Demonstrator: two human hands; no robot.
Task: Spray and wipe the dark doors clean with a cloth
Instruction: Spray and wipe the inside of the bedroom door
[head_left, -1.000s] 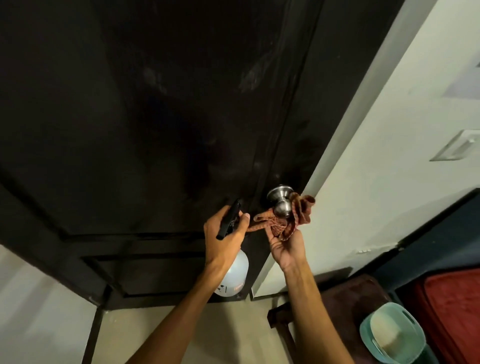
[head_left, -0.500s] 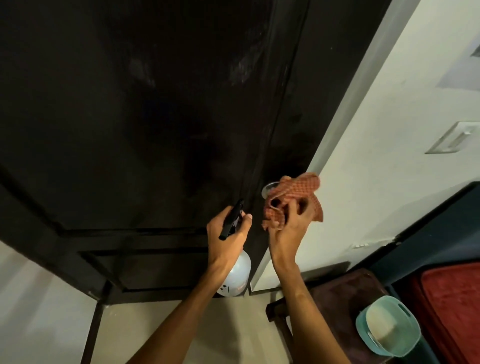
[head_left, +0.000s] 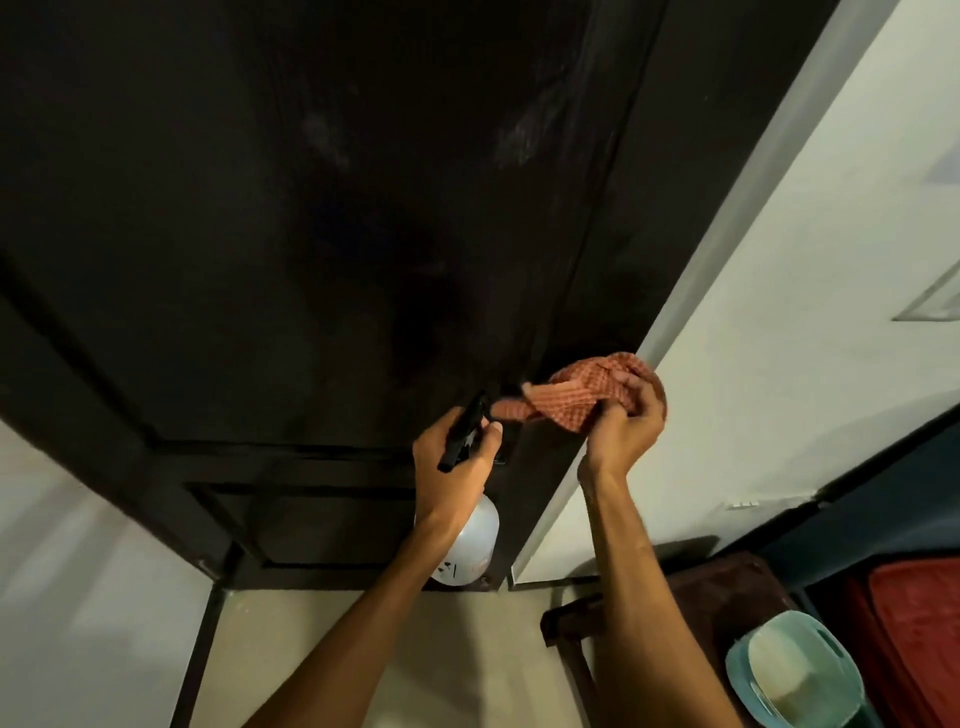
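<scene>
The fingers of our right hand were curled tightly around the orange checked cloth, and we held it bunched against the right edge of the dark door, close to the pale wall. One loose end of the cloth pointed to the left, toward the black head of the spray bottle. What was under the cloth, we could not see.

Our left hand gripped the neck of the spray bottle just beside the cloth. Its fingers were wrapped around the black trigger part, with the thumb on the side, and the white round body hung below the wrist, in front of the lower door panel. We could see some pale smears high on the door. At the lower right stood a brown stool, and next to it a teal basket.
</scene>
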